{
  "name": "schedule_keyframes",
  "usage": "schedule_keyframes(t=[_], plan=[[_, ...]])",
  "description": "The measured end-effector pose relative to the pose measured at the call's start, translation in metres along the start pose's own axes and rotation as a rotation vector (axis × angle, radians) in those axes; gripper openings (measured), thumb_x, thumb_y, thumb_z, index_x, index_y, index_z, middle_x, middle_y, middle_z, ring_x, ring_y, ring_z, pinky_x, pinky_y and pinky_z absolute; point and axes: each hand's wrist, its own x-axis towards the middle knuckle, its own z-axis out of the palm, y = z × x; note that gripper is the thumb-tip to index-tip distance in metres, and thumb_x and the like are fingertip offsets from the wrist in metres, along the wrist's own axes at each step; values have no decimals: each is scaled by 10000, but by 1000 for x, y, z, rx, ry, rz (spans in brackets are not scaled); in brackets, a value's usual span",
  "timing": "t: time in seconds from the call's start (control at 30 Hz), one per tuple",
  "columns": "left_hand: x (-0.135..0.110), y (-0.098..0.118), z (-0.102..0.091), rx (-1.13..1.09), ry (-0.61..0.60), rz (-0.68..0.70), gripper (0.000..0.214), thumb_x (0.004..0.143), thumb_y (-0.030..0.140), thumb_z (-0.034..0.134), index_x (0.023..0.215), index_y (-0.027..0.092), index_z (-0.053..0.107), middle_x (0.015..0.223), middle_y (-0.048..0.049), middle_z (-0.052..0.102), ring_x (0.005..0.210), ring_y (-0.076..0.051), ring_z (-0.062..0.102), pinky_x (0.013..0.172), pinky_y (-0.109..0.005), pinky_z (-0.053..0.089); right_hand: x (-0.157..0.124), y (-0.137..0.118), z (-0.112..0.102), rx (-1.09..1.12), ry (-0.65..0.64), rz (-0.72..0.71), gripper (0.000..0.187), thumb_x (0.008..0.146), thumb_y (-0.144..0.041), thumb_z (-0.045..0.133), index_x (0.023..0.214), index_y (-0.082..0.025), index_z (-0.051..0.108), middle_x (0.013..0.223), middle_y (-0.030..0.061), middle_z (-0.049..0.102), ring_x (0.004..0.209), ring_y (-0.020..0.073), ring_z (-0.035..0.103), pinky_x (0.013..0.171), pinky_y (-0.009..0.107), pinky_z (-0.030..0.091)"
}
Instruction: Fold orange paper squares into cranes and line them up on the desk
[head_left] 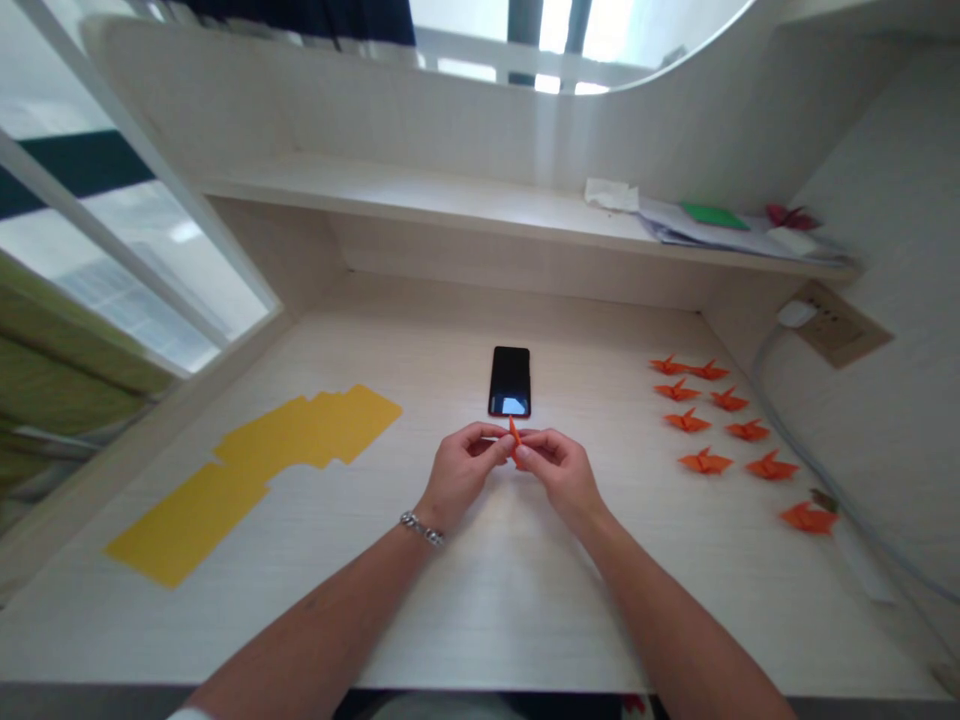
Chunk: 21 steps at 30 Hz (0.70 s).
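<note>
Both hands meet over the middle of the pale wooden desk point(480, 610). My left hand point(463, 468), with a metal bracelet at the wrist, pinches a small folded orange paper piece point(514, 440). My right hand point(559, 470) pinches the same piece from the other side. Only a narrow orange tip shows between the fingertips. A black phone point(510, 381) lies flat just beyond the hands, screen up.
Several finished orange paper cranes point(705, 461) sit in two rows at the right. Yellow paper sheets point(247, 465) lie overlapped at the left. A shelf point(525, 210) above holds papers and a green sheet point(712, 215). A wall socket with a cable point(795, 315) is at the right.
</note>
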Motion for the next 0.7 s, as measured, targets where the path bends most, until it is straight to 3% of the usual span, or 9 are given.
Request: schedule_keyframes(t=[0.17,0.5,0.7], plan=[[0,2,0,-59,-3,-3,226,726,296,722,874,137,658,881,-66,697,792,-174,650,734,-284,528,0,-3,-2,-67,-13,-26,212,652,-313,769,815,-186,718,1048,95,683,974,247,635,774,340,535],[-1,3,-2,-141,-53,7,187,720,246,731,864,135,687,908,-81,718,821,-180,652,766,-286,518,2,-5,-5,-23,-67,-41,234,596,-282,807,801,-198,730,1015,73,706,976,245,640,924,393,467],[-1,9,-3,-114,-59,-6,207,731,261,715,887,125,722,913,-103,732,814,-207,667,771,-317,525,2,-6,-7,5,-48,8,158,667,-281,748,793,-189,726,1057,93,694,976,265,640,834,396,515]])
